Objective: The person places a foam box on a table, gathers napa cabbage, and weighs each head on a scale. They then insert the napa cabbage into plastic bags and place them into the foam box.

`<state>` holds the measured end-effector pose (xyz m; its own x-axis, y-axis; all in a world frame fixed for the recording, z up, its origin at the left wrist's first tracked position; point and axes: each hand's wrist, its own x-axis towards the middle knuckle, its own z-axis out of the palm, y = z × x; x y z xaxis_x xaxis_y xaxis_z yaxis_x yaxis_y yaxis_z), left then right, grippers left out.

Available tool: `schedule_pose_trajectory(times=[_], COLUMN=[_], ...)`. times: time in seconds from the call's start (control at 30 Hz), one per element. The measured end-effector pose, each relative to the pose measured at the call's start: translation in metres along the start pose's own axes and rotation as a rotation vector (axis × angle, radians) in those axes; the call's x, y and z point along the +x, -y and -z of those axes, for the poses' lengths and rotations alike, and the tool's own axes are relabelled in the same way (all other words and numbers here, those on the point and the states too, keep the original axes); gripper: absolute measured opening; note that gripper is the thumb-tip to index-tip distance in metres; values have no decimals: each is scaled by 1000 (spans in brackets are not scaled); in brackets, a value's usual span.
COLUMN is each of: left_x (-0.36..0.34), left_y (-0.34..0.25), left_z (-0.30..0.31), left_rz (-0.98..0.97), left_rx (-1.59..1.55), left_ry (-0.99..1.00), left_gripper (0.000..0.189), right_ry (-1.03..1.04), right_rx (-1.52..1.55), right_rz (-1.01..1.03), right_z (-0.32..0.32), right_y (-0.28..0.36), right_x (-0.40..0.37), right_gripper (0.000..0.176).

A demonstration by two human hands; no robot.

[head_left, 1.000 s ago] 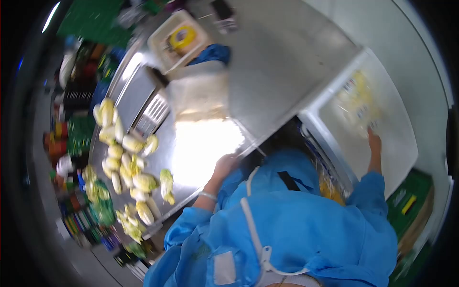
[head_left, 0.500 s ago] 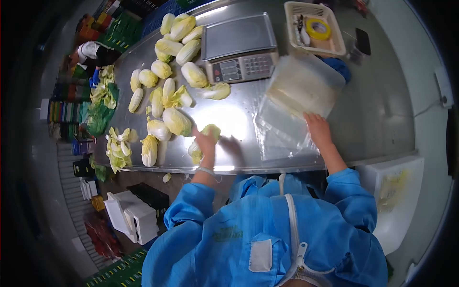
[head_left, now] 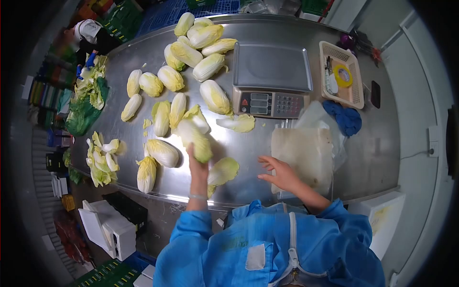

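Note:
My left hand (head_left: 198,168) is wrapped round a napa cabbage (head_left: 192,136), which is tilted and slightly blurred. Just right of that wrist, a loose cabbage leaf (head_left: 224,171) lies near the table's front edge. My right hand (head_left: 283,176) has its fingers apart and holds nothing; it is beside the left edge of a stack of clear plastic bags (head_left: 306,153). Several other napa cabbages (head_left: 161,153) lie on the metal table left of and beyond my left hand. Another leaf (head_left: 237,123) lies in front of the scale (head_left: 272,79).
A cream basket (head_left: 356,91) with yellow tape stands at the back right, near a blue cloth (head_left: 345,118) and a phone (head_left: 376,94). Trimmed leaves (head_left: 102,162) are piled at the left. Another person (head_left: 91,36) with blue gloves handles leaves at the far left.
My left hand has left the loose leaf by the front edge and gripped a cabbage. My right hand has come off the bags to their left side. The camera view has shifted.

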<state>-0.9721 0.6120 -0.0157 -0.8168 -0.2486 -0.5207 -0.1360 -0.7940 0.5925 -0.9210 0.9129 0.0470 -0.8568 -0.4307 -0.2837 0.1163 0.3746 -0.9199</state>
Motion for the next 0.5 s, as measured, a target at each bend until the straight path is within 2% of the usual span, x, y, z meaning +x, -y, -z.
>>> schedule_pose_trajectory(times=[0.07,0.13,0.17,0.2,0.27,0.33,0.37,0.4,0.47,0.5], left_x=[-12,-24,-26,-16,31,75,104,141,172,178], left_y=[17,34,38,39,37,24,22,25,30,36], left_z=[-12,-48,-73,-93,-117,-129,-129,-117,-120,-125], left_rz=[119,71,-40,-158,-165,-336,-592,-676,-638,-601], left_rx=[156,328,457,583,733,879,1061,1196,1365,1361], left_ry=[213,387,532,679,614,240,74,-45,-171,-172], left_gripper=[56,63,66,69,72,75,81,88,90,92], right_ry=[-6,-75,-129,-260,-346,-524,-644,-747,-690,-658], right_rx=[313,699,684,861,1046,418,-20,-461,-713,-835], right_rz=[45,109,-68,-90,36,24,0,-38,-164,-239], right_z=[-3,-9,2,3,37,88,112,131,159,169], right_y=[15,32,52,45,54,50,43,34,26,22], right_x=[37,73,84,97,120,153,168,182,211,218], right_gripper=[72,79,86,86,81,86,91,97,103,106])
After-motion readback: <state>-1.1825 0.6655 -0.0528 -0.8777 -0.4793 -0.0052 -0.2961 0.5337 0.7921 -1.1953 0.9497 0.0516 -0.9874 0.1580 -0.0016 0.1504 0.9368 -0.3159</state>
